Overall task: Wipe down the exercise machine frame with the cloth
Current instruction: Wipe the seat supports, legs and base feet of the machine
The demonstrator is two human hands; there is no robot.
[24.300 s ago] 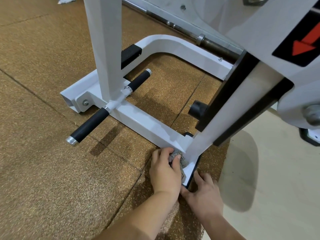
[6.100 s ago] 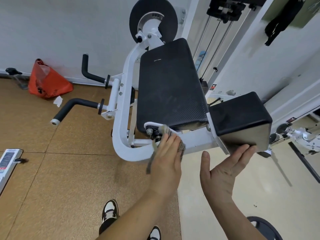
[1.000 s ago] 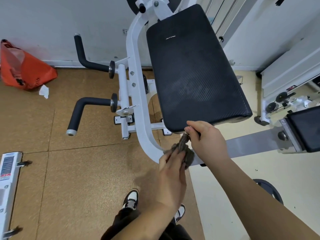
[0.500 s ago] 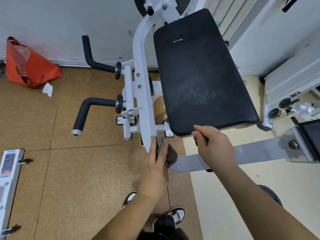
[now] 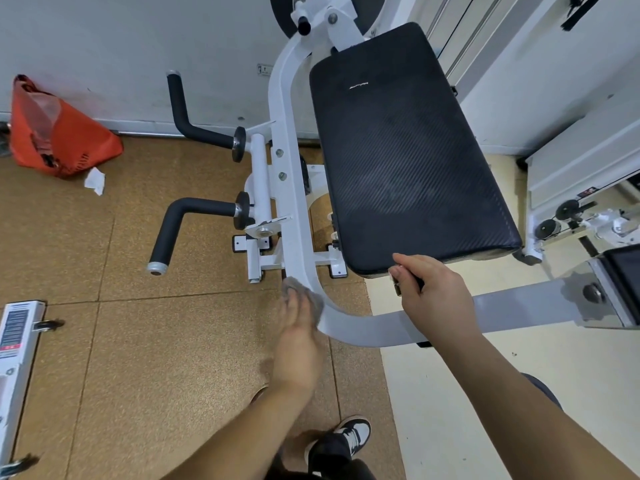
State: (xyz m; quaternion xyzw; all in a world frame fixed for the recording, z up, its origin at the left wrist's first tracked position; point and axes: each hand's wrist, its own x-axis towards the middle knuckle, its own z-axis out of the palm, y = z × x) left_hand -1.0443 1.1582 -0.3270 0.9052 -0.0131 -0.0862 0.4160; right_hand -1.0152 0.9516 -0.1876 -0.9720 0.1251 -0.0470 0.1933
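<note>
left grip: fingers flat, pressing, blurred | right grip: fingers curled, clasping

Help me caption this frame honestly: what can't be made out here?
Cloth: head view, mostly under the left hand, both motion-blurred; the grip is unreadable.
Dark part that the right hand grips under the pad: its fingers hide what it is.
Weight plate: cut off by the top edge.
Label at the left edge: too small to read.
</note>
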